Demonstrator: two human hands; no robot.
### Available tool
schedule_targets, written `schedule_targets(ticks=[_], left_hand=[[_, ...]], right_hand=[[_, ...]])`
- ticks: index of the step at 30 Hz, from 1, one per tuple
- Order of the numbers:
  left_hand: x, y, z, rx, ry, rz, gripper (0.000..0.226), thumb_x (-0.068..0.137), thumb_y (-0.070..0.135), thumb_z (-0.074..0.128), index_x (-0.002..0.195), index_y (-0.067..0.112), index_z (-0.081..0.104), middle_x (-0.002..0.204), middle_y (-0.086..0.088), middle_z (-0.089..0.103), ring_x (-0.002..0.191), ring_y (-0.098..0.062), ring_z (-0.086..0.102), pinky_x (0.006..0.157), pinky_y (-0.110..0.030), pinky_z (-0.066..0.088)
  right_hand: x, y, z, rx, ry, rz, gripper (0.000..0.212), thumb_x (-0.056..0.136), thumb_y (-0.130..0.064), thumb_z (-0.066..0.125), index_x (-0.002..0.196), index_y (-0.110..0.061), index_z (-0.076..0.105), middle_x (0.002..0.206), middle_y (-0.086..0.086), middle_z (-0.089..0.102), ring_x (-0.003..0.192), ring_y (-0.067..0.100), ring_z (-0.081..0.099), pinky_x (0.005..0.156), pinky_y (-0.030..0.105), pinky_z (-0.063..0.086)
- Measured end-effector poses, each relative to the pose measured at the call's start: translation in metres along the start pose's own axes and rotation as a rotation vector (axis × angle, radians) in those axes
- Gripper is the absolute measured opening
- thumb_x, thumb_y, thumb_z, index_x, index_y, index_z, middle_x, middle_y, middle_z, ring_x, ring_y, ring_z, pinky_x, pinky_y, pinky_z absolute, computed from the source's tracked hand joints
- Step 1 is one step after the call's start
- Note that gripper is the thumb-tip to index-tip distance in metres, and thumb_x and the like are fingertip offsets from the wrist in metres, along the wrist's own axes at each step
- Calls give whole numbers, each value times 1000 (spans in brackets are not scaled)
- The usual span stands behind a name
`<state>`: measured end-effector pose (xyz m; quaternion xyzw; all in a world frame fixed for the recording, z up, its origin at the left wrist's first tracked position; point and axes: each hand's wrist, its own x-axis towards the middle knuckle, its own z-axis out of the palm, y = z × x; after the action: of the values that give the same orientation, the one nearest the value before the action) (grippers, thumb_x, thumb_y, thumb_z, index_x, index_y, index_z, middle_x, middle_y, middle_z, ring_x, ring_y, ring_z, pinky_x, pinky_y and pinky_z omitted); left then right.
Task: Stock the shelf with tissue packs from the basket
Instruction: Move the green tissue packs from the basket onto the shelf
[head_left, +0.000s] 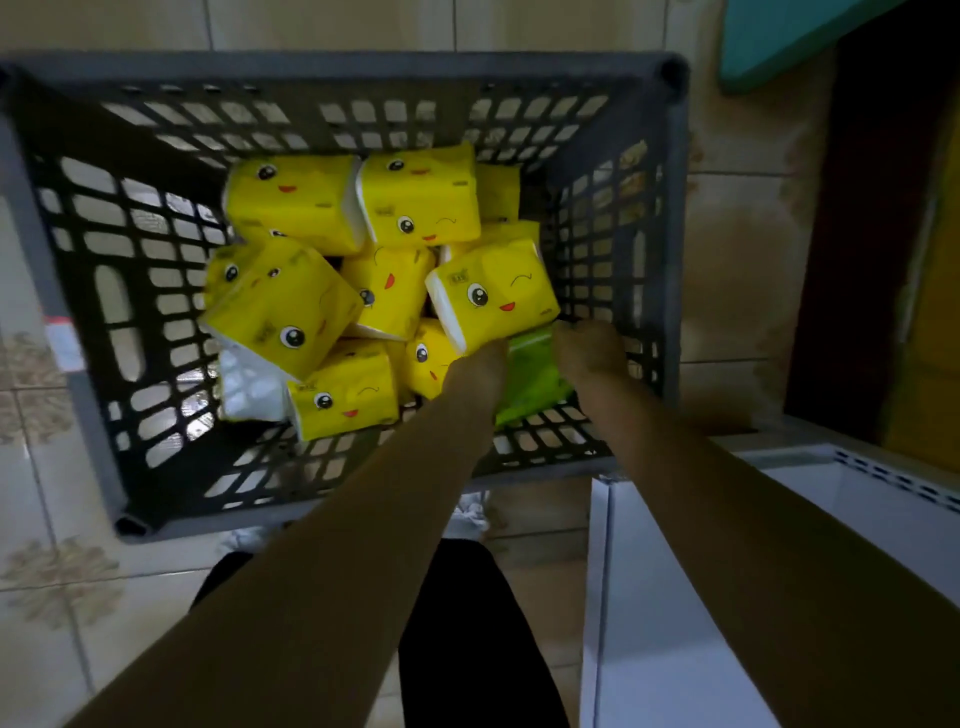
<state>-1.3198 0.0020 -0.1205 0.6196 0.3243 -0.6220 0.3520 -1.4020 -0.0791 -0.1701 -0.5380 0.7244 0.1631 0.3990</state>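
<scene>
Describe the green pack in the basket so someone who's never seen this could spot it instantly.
Look in the dark grey slatted basket on the tiled floor, at its near right corner. There, between the left hand and right hand, lies the green pack. It alone is green; the neighbouring packs are yellow with cartoon faces.

Small print on yellow tissue packs (493, 296) too blurred; nothing legible

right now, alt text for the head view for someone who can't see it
Seen from above, the left hand and right hand flank a green pack in a grey lattice basket piled with yellow tissue packs printed with cartoon faces; a white shelf stands at right.
</scene>
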Motion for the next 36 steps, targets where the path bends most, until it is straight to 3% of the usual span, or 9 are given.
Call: schedule_targets(ticks=[5,7,13,17,19,23,25,28,36], left_hand=[[-86,7,-52,-27,153,50,42,90,49,54,112,13,59,106,-3,55,92,-24,55,86,-37,48],[-139,16,-71,-52,162,115,34,90,48,54,96,16,64,95,-1,58,89,-24,55,75,-34,48],[-300,47,-115,35,73,538,32,85,32,67,56,22,55,69,1,55,78,-19,52,77,-36,42],[-421,69,-140,158,-155,848,6,88,13,62,92,17,63,86,1,63,84,-13,59,66,-19,50],[-478,76,-147,228,-279,955,19,92,8,54,105,20,63,89,8,64,79,-2,61,56,-10,47],[-570,76,-157,308,-489,962,30,88,40,50,81,18,69,87,4,68,101,-23,64,87,-43,48],[-607,61,-154,357,-606,1012,43,81,49,52,78,9,66,82,10,71,89,-11,68,81,-36,48],[-659,23,-142,377,-745,1222,17,84,28,59,67,28,60,69,16,63,70,1,61,71,-24,47],[-748,-112,-89,455,-1114,1602,24,75,26,60,98,30,59,95,14,66,94,-7,59,77,-18,49]], right_hand=[[-100,-52,-54,224,-75,20,44,93,-44,51,105,-5,66,108,17,63,102,34,57,92,45,48],[-155,-68,-72,365,-136,2,32,95,-35,54,95,-5,66,88,10,60,92,29,55,84,41,48],[-325,-106,-148,870,-82,-53,10,91,-12,61,87,-17,53,94,-2,58,85,16,59,62,23,49],[-449,-120,-204,968,141,-410,19,87,-2,62,89,-19,55,91,-3,65,90,16,63,68,22,53],[-504,-118,-228,913,263,-607,32,87,2,63,104,-25,57,104,-4,66,99,12,65,80,26,54],[-592,-99,-263,830,572,-811,50,83,-2,61,106,-47,58,110,-22,64,111,7,59,93,35,50],[-624,-84,-278,906,727,-843,54,79,2,57,96,-48,64,104,-18,67,107,13,62,91,44,51],[-673,-57,-303,1048,875,-901,45,83,0,54,84,-42,70,101,-13,71,104,17,65,87,47,53],[-785,73,-366,1208,1212,-1055,30,85,3,54,80,-24,68,105,-16,71,108,7,64,81,19,52]])
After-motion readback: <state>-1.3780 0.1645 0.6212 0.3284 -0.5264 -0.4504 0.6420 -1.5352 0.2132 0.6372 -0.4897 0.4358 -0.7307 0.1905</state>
